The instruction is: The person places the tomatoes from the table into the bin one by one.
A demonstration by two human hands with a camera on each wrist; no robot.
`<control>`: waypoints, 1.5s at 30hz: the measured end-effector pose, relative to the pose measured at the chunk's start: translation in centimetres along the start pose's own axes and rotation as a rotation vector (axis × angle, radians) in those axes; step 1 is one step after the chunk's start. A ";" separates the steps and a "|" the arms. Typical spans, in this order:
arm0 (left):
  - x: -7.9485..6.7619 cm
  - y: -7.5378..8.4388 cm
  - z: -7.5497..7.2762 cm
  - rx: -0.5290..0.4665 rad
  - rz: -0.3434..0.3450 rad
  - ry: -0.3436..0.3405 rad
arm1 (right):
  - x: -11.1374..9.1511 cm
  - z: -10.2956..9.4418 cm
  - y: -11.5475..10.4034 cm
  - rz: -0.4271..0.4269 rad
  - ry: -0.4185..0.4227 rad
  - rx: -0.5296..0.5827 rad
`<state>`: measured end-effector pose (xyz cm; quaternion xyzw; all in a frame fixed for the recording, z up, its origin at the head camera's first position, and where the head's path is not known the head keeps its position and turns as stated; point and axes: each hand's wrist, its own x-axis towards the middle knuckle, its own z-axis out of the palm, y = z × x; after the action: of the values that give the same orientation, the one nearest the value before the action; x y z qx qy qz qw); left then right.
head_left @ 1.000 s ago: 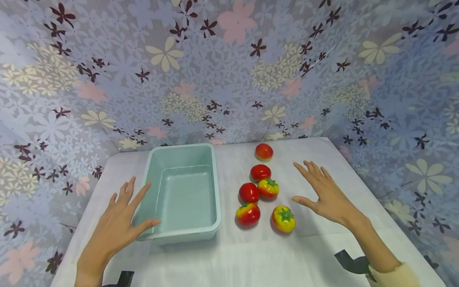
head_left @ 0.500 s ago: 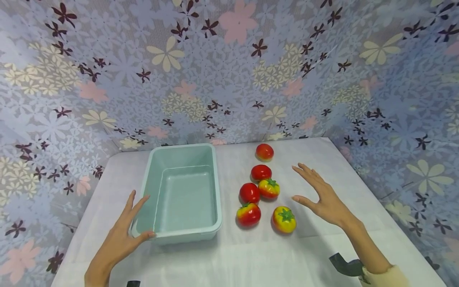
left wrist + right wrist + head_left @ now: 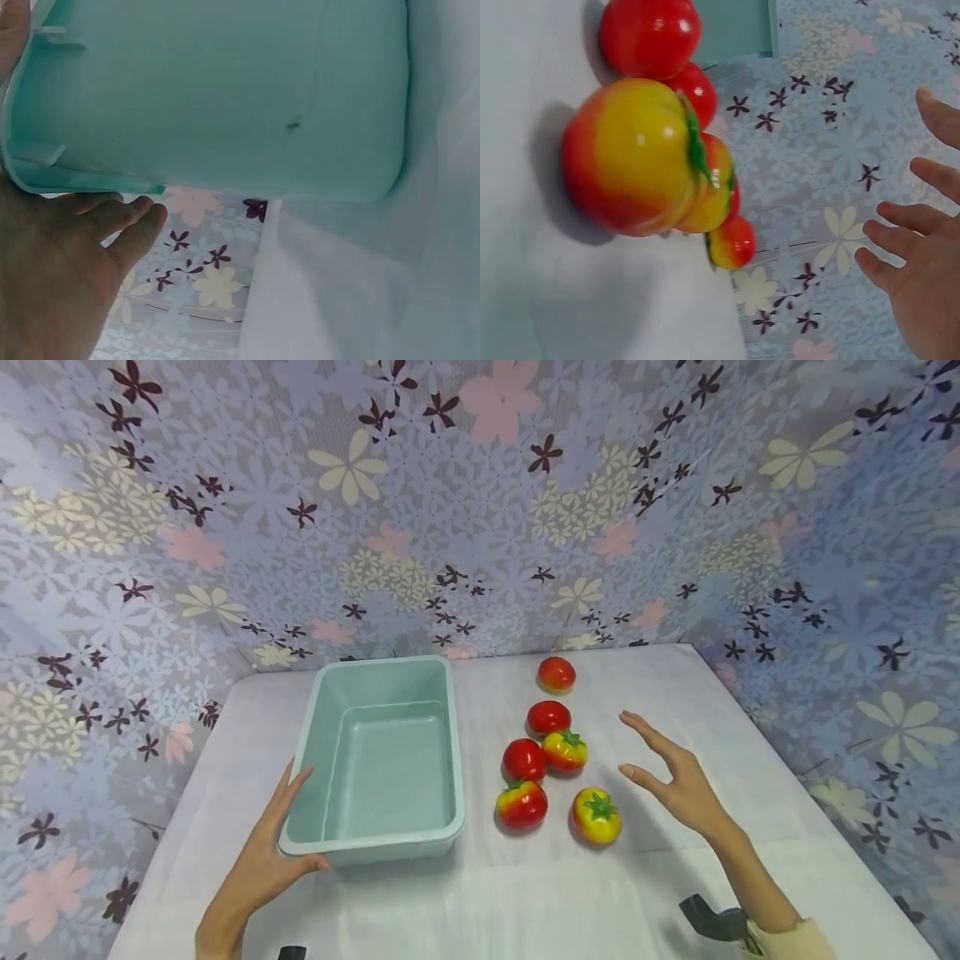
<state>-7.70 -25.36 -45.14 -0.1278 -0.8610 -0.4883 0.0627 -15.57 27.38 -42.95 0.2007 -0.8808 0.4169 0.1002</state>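
Observation:
A pale green plastic bin (image 3: pixel 454 752) stands on the white cloth, its inside bare. At its front left corner is my left hand (image 3: pixel 255 860), thumb along the front wall and fingers along the left side. The left wrist view shows that left hand (image 3: pixel 67 262) at the rim of the bin (image 3: pixel 225 97), its fingers fairly straight. My right hand (image 3: pixel 686 785) hovers with spread fingers, right of several shiny red and yellow tomatoes, holding nothing. Nearest to it lies a yellow tomato with a green calyx (image 3: pixel 596 817). The right wrist view has the right hand (image 3: pixel 922 255) apart from the tomatoes.
Beside the bin lie a red-yellow tomato (image 3: pixel 522 805), a red tomato (image 3: pixel 524 761) and more toward the back, the farthest being a red tomato (image 3: pixel 557 674). A flower-patterned cloth wall (image 3: pixel 480 527) rises behind and at both sides of the white-covered table (image 3: pixel 525 910).
My left hand has moved down and right, from over the bin's left edge to its front left corner. My right hand has shifted slightly. The tomatoes and bin stay put.

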 end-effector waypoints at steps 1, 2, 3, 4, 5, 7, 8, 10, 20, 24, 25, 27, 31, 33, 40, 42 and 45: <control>0.0 -0.1 0.2 -0.012 0.011 0.015 | -0.1 0.2 0.2 -0.010 0.004 0.011; -0.1 -0.2 0.4 -0.021 0.019 0.032 | -0.2 0.4 0.4 -0.019 0.006 0.023; -0.1 -0.3 0.5 -0.028 0.021 0.053 | -0.3 0.6 0.6 -0.029 0.006 0.035; -0.2 -0.4 0.7 -0.036 0.020 0.074 | -0.4 0.8 0.8 -0.036 0.004 0.052; -0.2 -0.4 0.8 -0.044 0.015 0.094 | -0.5 1.1 1.0 -0.040 0.001 0.070; -0.3 -0.4 1.1 -0.051 0.003 0.129 | -0.8 1.5 1.5 -0.040 -0.013 0.109; -0.3 -0.3 1.2 -0.057 -0.009 0.143 | -1.0 1.7 1.8 -0.035 -0.020 0.123; -0.4 -0.2 1.4 -0.066 -0.021 0.166 | -1.3 2.1 2.4 -0.037 -0.026 0.161; -0.6 -0.4 1.8 -0.068 0.007 0.218 | -4.0 3.8 4.8 -0.072 -0.102 0.304; -0.1 -0.6 2.2 -0.076 0.029 0.239 | -4.3 4.0 5.1 -0.039 -0.164 0.284; 0.0 -0.5 2.3 -0.080 0.029 0.243 | -4.3 4.0 5.1 -0.036 -0.178 0.278; 0.2 -0.4 2.4 -0.086 0.030 0.251 | -4.3 4.1 5.3 -0.040 -0.203 0.268; 0.4 -0.2 2.5 -0.099 0.038 0.258 | -4.3 4.4 5.3 -0.025 -0.236 0.244; 0.4 -0.2 2.4 -0.103 0.041 0.258 | -4.2 4.5 5.2 -0.001 -0.247 0.228; 0.4 -0.4 2.5 -0.096 0.048 0.270 | -4.2 4.4 5.3 0.071 -0.292 0.164; 0.4 -0.4 2.5 -0.091 0.043 0.268 | -4.2 4.5 5.5 0.081 -0.296 0.165; 0.5 -0.5 2.4 -0.090 0.052 0.258 | -4.1 4.5 5.6 0.088 -0.295 0.170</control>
<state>-8.26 -23.45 -46.64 -0.0889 -0.8195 -0.5368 0.1798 -14.34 28.21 -51.14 0.2287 -0.8554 0.4601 -0.0658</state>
